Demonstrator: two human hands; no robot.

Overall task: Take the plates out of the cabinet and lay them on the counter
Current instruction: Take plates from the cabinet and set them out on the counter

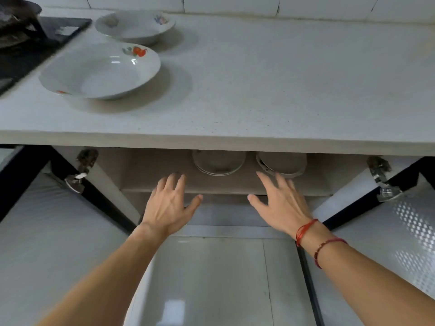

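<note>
Two white deep plates with fruit prints lie on the pale counter (282, 78): a near plate (98, 71) and a far plate (135, 25). Below the counter the cabinet stands open. On its shelf (153, 182) sit two stacks of plates, a left stack (219, 162) and a right stack (282, 163), their tops hidden by the counter edge. My left hand (169, 203) and my right hand (280, 203) reach toward the shelf with fingers straight and spread, holding nothing. The right fingertips are just below the right stack.
A black cooktop (30, 48) with a dark pot sits at the counter's far left. The cabinet doors (47, 231) (400, 227) swing open to either side, with metal hinges. White wall tiles back the counter. A grey tiled floor lies below.
</note>
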